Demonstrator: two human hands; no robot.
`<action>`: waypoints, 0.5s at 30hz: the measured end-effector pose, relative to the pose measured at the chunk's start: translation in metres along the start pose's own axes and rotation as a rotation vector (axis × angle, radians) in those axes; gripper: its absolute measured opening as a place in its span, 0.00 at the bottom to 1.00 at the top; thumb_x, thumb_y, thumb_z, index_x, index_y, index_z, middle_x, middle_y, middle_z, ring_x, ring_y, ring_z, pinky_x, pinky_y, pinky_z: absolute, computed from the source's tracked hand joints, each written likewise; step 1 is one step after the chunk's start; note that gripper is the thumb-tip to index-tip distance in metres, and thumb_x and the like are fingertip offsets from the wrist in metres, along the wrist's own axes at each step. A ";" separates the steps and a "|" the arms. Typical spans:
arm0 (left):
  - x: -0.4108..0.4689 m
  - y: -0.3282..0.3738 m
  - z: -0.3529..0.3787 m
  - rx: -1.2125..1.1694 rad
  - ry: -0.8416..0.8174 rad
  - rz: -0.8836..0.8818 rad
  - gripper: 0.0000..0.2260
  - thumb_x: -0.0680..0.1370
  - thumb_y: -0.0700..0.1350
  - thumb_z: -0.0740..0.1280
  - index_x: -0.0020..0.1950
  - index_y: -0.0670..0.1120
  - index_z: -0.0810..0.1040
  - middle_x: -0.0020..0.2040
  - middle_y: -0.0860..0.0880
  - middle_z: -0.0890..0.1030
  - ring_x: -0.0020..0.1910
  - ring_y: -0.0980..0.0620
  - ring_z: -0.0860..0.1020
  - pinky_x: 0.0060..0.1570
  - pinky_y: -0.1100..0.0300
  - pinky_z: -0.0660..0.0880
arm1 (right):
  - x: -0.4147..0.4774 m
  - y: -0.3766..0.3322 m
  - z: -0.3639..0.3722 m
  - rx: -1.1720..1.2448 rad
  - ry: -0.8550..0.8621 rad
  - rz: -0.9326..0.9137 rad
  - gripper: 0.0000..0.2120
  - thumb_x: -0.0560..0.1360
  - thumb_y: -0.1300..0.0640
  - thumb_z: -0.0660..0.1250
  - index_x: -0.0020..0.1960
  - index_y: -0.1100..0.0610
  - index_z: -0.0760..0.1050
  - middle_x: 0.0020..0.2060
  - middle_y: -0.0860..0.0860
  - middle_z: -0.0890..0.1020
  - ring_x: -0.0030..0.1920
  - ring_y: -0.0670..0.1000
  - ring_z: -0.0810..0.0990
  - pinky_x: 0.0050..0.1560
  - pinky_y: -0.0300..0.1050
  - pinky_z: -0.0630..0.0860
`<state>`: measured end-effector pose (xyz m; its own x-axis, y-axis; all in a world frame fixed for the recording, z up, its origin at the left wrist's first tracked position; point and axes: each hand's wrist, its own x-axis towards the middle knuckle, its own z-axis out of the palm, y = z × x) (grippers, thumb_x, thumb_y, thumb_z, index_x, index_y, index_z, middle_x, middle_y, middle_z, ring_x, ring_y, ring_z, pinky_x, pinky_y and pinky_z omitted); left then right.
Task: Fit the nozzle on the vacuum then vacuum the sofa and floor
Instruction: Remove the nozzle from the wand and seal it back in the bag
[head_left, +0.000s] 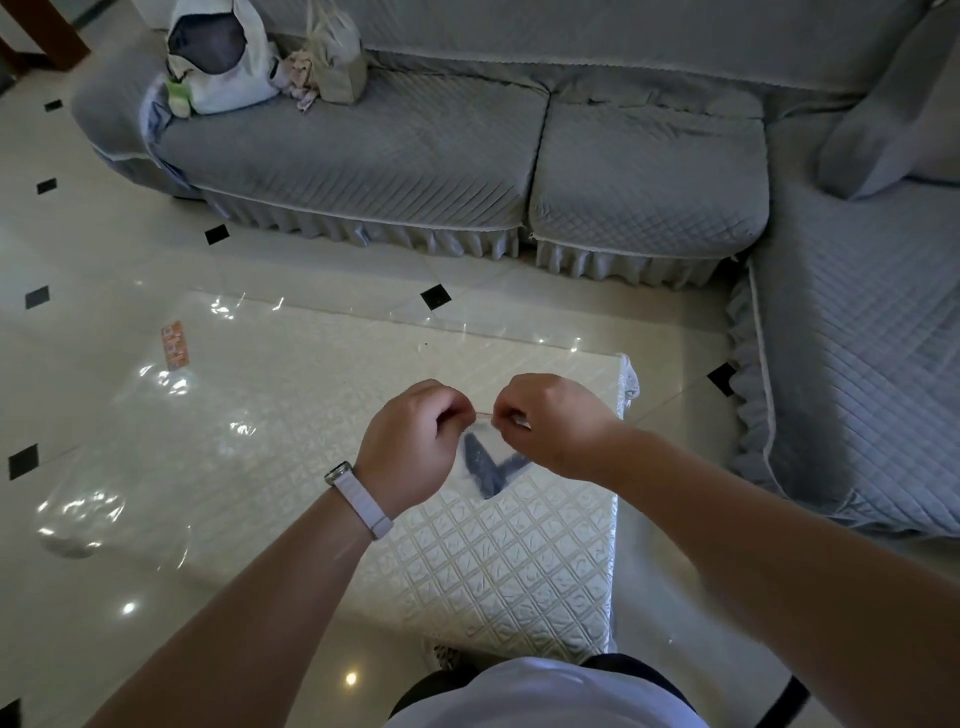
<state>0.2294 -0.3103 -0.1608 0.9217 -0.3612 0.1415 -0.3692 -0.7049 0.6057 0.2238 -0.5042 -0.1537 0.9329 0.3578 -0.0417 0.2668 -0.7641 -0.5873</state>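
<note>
- Head view is looking down at two bare hands that are meeting above a counter (498, 566) draped in a white quilted cloth.
- The left hand (410, 447) and the right hand (550, 426) are holding a small clear plastic bag (493, 441) by its top edge. The left fingers (457, 410) and the right fingers (511, 415) are curling in and pinching that edge, almost touching each other.
- A dark blue V-shaped piece (480, 470) is hanging inside the bag, below the hands. What it is cannot be told.
- A watch with a white strap (358, 499) is sitting on the left wrist.
- A clear plastic sheet (208, 415) is lying over the counter, spreading out towards 9 o'clock, with a small orange label (175, 345) at 10 o'clock.
- The grey quilted sofa (363, 150) is running across 12 o'clock and turning down the 3 o'clock side, well apart from the hands.
- A white bag (228, 78) and a beige bag (337, 62) are sitting on the sofa seat at 11 o'clock, near each other.
- The floor (93, 249), in pale glossy tiles with black diamond insets, is surrounding the counter.
</note>
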 end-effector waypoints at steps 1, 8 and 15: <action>-0.001 -0.002 -0.001 -0.010 0.014 -0.018 0.04 0.76 0.35 0.71 0.44 0.43 0.83 0.40 0.54 0.80 0.38 0.58 0.76 0.40 0.69 0.71 | -0.001 0.006 0.000 -0.011 -0.007 0.011 0.07 0.78 0.59 0.66 0.45 0.59 0.82 0.40 0.50 0.79 0.40 0.51 0.76 0.42 0.45 0.74; -0.016 -0.023 -0.003 -0.029 0.030 -0.138 0.02 0.77 0.37 0.72 0.45 0.43 0.83 0.39 0.54 0.80 0.40 0.62 0.77 0.39 0.70 0.71 | -0.018 0.036 0.007 -0.034 -0.067 0.106 0.09 0.80 0.58 0.63 0.46 0.58 0.81 0.41 0.49 0.80 0.42 0.52 0.77 0.46 0.48 0.77; -0.030 -0.041 0.011 -0.111 -0.005 -0.331 0.05 0.78 0.38 0.70 0.45 0.47 0.81 0.38 0.59 0.78 0.37 0.63 0.76 0.36 0.76 0.69 | -0.023 0.049 0.025 0.033 -0.081 0.222 0.08 0.80 0.56 0.65 0.47 0.57 0.80 0.43 0.49 0.80 0.43 0.50 0.78 0.46 0.45 0.76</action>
<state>0.2154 -0.2774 -0.1989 0.9886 -0.1273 -0.0806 -0.0348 -0.7137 0.6996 0.2092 -0.5360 -0.2018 0.9449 0.2259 -0.2367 0.0480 -0.8112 -0.5828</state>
